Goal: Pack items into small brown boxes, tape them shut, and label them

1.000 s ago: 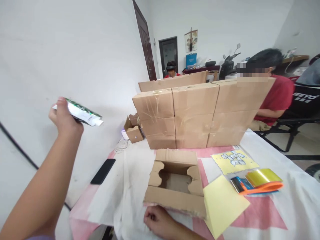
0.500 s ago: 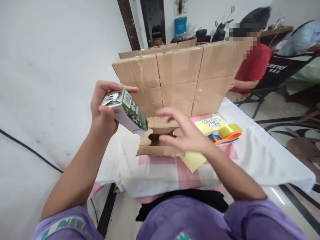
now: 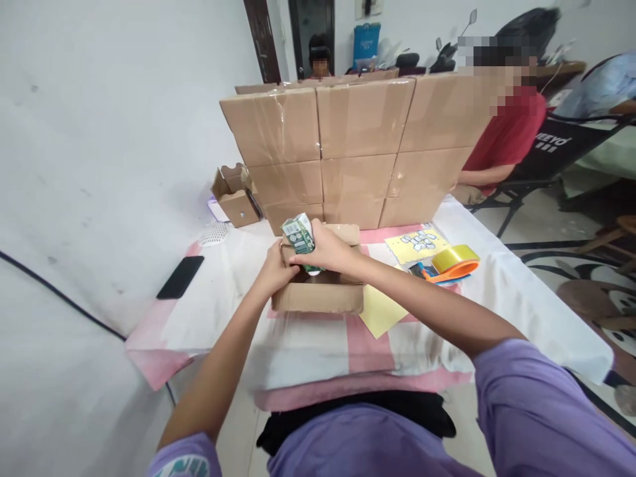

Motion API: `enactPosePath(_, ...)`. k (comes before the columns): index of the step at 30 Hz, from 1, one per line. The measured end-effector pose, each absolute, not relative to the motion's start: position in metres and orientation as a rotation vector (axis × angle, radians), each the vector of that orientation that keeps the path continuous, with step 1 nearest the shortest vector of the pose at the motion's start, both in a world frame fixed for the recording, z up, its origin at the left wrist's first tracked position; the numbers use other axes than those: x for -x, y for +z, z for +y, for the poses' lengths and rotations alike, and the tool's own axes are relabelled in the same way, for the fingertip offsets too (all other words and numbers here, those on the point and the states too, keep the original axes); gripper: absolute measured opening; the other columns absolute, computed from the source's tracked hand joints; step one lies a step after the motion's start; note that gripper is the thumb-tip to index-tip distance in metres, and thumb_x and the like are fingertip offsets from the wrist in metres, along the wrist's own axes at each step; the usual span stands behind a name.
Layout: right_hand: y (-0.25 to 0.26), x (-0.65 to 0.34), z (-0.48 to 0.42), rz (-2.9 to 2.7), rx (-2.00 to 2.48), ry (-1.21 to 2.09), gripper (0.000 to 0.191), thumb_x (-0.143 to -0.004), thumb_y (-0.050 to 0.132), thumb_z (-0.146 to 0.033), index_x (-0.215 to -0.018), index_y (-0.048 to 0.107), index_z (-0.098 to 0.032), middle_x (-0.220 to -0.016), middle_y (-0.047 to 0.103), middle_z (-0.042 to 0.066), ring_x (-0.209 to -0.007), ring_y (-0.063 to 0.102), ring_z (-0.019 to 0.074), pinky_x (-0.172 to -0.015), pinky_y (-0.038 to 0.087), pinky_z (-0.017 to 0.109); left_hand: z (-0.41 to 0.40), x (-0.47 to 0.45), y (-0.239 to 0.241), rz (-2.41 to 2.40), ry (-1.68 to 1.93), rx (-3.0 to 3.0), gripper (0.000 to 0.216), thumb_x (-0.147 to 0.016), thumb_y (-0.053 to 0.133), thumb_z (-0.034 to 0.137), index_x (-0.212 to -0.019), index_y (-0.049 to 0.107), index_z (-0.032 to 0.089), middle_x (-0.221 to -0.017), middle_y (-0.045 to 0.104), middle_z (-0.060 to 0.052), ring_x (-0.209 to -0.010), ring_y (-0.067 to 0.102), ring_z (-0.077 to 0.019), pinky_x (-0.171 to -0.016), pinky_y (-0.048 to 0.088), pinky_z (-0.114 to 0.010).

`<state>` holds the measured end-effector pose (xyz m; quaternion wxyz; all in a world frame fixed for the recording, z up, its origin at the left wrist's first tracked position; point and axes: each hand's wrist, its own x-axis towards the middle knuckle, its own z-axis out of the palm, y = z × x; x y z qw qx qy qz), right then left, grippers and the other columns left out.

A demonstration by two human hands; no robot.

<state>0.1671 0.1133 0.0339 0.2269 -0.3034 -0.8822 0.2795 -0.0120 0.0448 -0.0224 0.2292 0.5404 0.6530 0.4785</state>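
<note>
A small green-and-white carton [image 3: 299, 238] with a barcode is tilted into the left part of an open cardboard box [image 3: 318, 298] on the table. My right hand [image 3: 330, 250] is closed around the carton from its right side. At the box's left wall, my left hand [image 3: 275, 270] grips the edge, its thumb close to the carton's lower part. The carton's lower end is partly hidden inside the box, and my right hand covers some of the box's back rim.
Behind stands a wall of taped cardboard boxes [image 3: 355, 136]. To the right lie a yellow note [image 3: 382, 310], a yellow picture card [image 3: 417, 245] and a tape dispenser [image 3: 454, 262]. A phone [image 3: 180, 277] and another open box [image 3: 236, 195] lie left. A person in red [image 3: 519, 142] sits beyond.
The carton has passed from my left hand to my right and moved right and down into the open box. My left hand has come down onto the box's left edge.
</note>
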Motion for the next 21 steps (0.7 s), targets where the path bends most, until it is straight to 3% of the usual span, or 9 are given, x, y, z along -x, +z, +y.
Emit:
enactPosePath(3, 0.016, -0.165, 0.116, -2.698, 0.886, 0.511, 0.061, -0.084, 0.080, -0.049, -0.118, 0.045, -0.012, -0.118, 0.069, 0.021, -0.106, 0.070, 0.0355, -0.080, 0.055, 0.039, 0.036, 0.023, -0.028, 1.989, 1.194, -1.396, 0.083, -0.060, 0.071, 0.027, -0.140, 0.054, 0.016, -0.143, 0.060, -0.018, -0.136, 0.053, -0.0392, -0.118, 0.039, -0.051)
enactPosePath(7, 0.009, -0.173, 0.111, -3.032, 0.874, 0.257, 0.060, -0.087, 0.076, -0.048, -0.124, 0.044, -0.012, -0.116, 0.072, 0.021, -0.104, 0.073, 0.0360, -0.080, 0.056, 0.038, 0.028, 0.038, -0.018, 1.729, 1.244, -1.100, 0.067, -0.058, 0.050, 0.027, -0.122, 0.067, 0.020, -0.116, 0.074, -0.006, -0.117, 0.064, -0.0341, -0.099, 0.053, -0.046)
enactPosePath(12, 0.012, -0.164, 0.104, -3.388, 0.945, 0.236, 0.060, -0.090, 0.072, -0.028, -0.137, 0.042, -0.006, -0.126, 0.067, 0.027, -0.110, 0.071, 0.0382, -0.085, 0.058, 0.042, 0.022, 0.041, -0.022, 1.663, 1.323, -1.039, 0.064, -0.059, 0.047, 0.028, -0.118, 0.070, 0.020, -0.107, 0.076, -0.003, -0.111, 0.066, -0.0302, -0.091, 0.056, -0.039)
enactPosePath(16, 0.004, -0.149, 0.101, -3.497, 1.021, 0.286, 0.064, -0.090, 0.068, -0.020, -0.146, 0.041, -0.006, -0.135, 0.059, 0.031, -0.117, 0.068, 0.0443, -0.088, 0.059, 0.054, 0.020, 0.033, -0.025, 1.672, 1.328, -1.116, 0.067, -0.064, 0.045, 0.027, -0.125, 0.070, 0.022, -0.125, 0.073, -0.002, -0.129, 0.060, -0.0322, -0.107, 0.052, -0.044)
enactPosePath(21, -0.025, -0.133, 0.098, -3.662, 1.060, 0.263, 0.097, -0.084, 0.072, -0.018, -0.164, 0.018, -0.017, -0.155, 0.039, 0.035, -0.118, 0.066, 0.0508, -0.089, 0.057, 0.067, 0.017, 0.027, -0.027, 1.728, 1.340, -1.134, 0.070, -0.070, 0.049, 0.024, -0.138, 0.065, 0.027, -0.155, 0.054, 0.003, -0.152, 0.038, -0.0284, -0.130, 0.025, -0.043)
